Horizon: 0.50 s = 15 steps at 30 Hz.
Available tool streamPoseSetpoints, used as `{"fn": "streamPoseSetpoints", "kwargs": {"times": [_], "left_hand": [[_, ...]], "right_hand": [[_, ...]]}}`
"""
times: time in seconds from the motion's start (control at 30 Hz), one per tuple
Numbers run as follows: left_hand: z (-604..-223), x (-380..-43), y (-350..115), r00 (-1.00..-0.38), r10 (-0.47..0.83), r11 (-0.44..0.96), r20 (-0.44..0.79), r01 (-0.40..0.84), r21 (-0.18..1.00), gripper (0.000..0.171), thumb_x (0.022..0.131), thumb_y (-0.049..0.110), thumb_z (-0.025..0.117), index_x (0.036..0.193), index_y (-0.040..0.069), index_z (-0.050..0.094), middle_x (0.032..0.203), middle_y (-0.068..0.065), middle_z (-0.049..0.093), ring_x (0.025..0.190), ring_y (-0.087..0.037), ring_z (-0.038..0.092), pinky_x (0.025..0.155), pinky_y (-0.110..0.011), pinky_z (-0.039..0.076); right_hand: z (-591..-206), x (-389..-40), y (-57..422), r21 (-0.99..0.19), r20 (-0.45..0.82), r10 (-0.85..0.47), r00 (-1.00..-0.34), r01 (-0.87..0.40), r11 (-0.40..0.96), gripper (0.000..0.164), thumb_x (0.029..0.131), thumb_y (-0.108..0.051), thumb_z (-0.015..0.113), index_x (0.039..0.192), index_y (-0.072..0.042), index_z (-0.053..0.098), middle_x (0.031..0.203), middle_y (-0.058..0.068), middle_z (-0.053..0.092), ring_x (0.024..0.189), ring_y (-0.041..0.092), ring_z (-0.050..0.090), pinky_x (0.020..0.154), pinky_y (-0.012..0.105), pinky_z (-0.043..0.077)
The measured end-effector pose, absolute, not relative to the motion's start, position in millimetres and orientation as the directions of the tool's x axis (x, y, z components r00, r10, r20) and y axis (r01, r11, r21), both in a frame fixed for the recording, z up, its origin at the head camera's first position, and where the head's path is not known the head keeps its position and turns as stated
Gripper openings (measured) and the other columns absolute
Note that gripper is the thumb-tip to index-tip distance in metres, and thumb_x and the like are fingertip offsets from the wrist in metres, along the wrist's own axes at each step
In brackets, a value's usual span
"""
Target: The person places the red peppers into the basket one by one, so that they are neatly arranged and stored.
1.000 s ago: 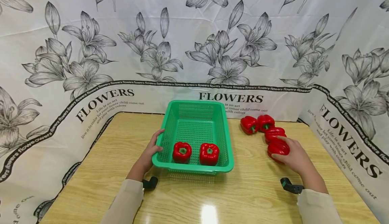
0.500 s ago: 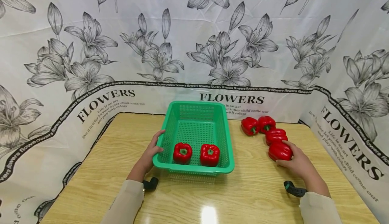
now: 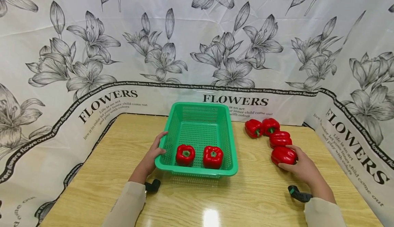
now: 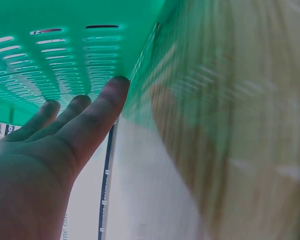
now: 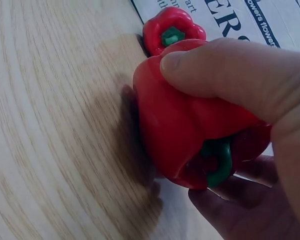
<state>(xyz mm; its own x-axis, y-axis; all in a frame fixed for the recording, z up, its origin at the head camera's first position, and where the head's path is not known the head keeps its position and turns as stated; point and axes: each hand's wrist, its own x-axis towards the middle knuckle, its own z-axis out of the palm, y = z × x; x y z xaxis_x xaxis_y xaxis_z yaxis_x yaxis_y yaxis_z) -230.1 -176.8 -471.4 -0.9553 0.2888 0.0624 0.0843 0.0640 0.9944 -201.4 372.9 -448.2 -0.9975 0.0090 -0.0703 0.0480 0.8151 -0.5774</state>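
My left hand (image 3: pixel 150 157) holds the left rim of a green plastic basket (image 3: pixel 232 151); the thumb and a finger lie at the rim. In the left wrist view straight fingers (image 4: pixel 97 117) rest against the slotted outer wall. Two red bell peppers, the left pepper (image 3: pixel 185 163) and the right pepper (image 3: pixel 213 162), stand stem-up inside, at the near end. To the right, my right hand (image 3: pixel 303 167) grips another red bell pepper (image 3: pixel 281 156), lying on its side. The right wrist view shows the thumb (image 5: pixel 200 70) across it, fingers beneath, and its green stem (image 5: pixel 220 162) toward the wrist.
Beyond the gripped pepper, three more red peppers lie in a row: a near one (image 3: pixel 280 139), a middle one (image 3: pixel 271 124) and a left one (image 3: pixel 253 128). The wooden table (image 3: pixel 252 199) ends at a flower-printed cloth (image 3: pixel 138 63) behind and at both sides.
My right hand has shifted from over the pepper to its right end and grips it there. The pepper has turned and come slightly nearer. The left hand and basket stay put.
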Motion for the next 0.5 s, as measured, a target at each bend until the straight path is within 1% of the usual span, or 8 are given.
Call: {"fn": "streamPoseSetpoints", "kwargs": {"times": [0.23,0.5], "left_hand": [[-470.5,-230.2,-176.2,-0.955,0.289,0.044,0.070,0.087,0.995,0.075,0.083,0.010,0.040,0.152,0.031,0.020,0.160,-0.012,0.011,0.136,-0.041,0.030,0.091,-0.038,0.042],[-470.8,-229.8,-176.6,-0.955,0.289,0.049,0.061,0.078,0.996,0.075,0.083,0.010,0.039,0.152,0.033,0.020,0.160,-0.011,0.012,0.136,-0.041,0.031,0.090,-0.037,0.042]], "right_hand": [[-445.4,-202.0,366.9,-0.609,-0.077,0.001,-0.997,0.048,0.792,0.099,0.081,-0.056,0.068,0.151,-0.003,0.020,0.144,0.036,0.029,0.122,0.055,0.038,0.089,0.063,0.044],[-439.1,-201.7,357.4,-0.649,-0.083,0.007,-0.997,0.059,0.759,0.099,0.081,-0.057,0.067,0.153,-0.009,0.018,0.148,0.035,0.026,0.127,0.054,0.035,0.093,0.064,0.041]]}}
